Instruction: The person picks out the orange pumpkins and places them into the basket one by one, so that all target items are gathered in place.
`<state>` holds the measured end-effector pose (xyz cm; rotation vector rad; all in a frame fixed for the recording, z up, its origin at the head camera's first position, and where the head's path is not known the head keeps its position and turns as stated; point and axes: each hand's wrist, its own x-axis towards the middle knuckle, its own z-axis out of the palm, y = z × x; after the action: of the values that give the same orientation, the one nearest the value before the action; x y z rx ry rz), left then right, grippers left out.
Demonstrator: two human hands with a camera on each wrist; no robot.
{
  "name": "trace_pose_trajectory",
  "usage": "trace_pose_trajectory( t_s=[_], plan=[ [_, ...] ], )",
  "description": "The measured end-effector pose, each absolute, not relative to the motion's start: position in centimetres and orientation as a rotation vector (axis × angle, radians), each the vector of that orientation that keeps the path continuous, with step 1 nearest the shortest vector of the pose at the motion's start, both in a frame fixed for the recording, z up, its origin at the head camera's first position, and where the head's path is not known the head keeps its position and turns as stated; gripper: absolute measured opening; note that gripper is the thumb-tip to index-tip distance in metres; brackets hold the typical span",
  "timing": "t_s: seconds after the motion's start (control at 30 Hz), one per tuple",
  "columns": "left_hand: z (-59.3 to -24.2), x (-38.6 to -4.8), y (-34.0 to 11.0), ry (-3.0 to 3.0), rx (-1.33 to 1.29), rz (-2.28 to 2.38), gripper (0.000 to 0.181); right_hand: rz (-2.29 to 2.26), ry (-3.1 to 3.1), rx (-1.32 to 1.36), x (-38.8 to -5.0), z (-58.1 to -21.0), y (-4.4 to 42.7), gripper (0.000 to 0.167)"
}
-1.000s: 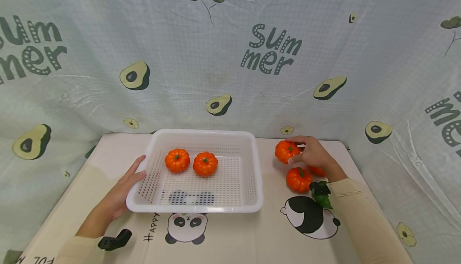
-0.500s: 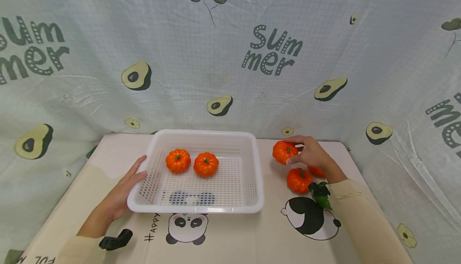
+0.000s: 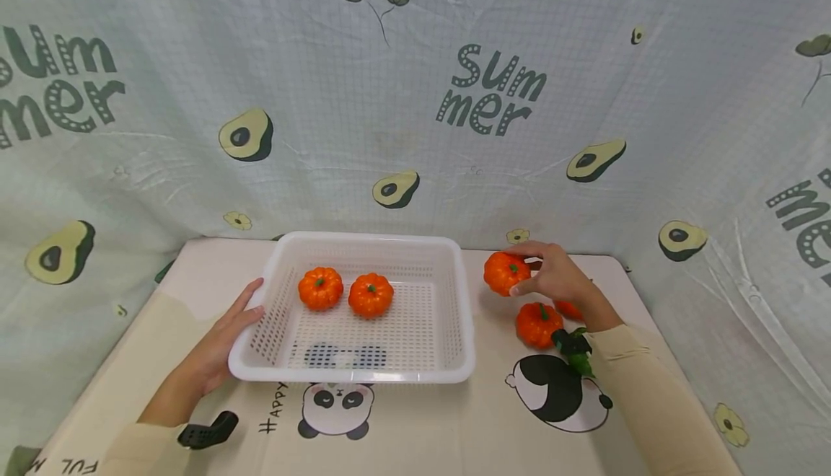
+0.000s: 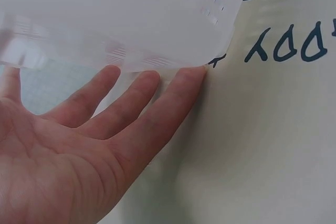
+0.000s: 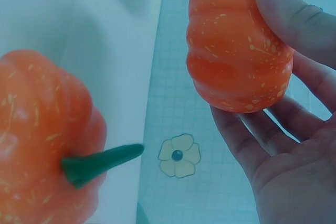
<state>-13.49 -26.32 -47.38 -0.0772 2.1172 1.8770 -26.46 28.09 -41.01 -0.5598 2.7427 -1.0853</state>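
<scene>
My right hand (image 3: 555,278) grips a small orange pumpkin (image 3: 506,273) between thumb and fingers, right of the white basket (image 3: 350,376). The right wrist view shows the held pumpkin (image 5: 236,45) pinched by the thumb on one side and fingers on the other. Below it in the head view lies a second pumpkin (image 3: 539,325) with a green stem. Two more pumpkins sit in the basket, one on the left (image 3: 321,288) and one beside it (image 3: 371,295). With fairly straight fingers, my left hand (image 3: 217,346) touches the basket's left side; in the left wrist view its fingertips (image 4: 191,74) meet the wall.
Partly hidden behind the right wrist is another orange thing (image 3: 568,309). Dark green leaves (image 3: 574,350) lie by the right sleeve. A patterned curtain (image 3: 415,101) stands behind the table (image 3: 402,433), which has a panda print in front of the basket.
My right hand has shifted slightly left with the pumpkin, toward the basket. The left hand and the basket stay in place.
</scene>
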Motion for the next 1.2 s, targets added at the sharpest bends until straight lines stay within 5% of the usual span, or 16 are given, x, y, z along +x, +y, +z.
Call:
trace_pose_trajectory(
  t_s=[1.2],
  plan=[
    [-47.4, -13.6, -26.5, 2.083, -0.083, 1.883, 0.068, -1.25, 2.668, -0.682, -25.5, -39.9, 25.0, 0.067]
  ],
)
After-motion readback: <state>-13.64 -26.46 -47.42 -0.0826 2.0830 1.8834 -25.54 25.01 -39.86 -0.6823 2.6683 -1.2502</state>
